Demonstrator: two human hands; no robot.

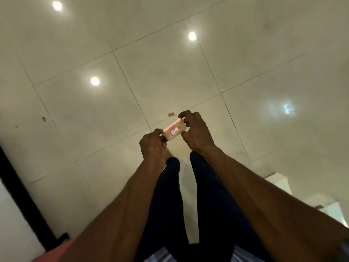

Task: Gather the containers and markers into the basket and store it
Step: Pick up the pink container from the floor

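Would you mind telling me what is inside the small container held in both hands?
The container looks translucent, with a pink lid and a small label on its side. Its contents cannot be made out. The left hand and right hand cover its ends.

glossy tiled floor (pixel 170 72) mirrors round lights (pixel 95 81).

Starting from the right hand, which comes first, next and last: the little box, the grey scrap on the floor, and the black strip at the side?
In the head view:
1. The little box, held in the right hand and left hand.
2. The grey scrap, on the floor just beyond the fingers.
3. The black strip, far off at the left edge.
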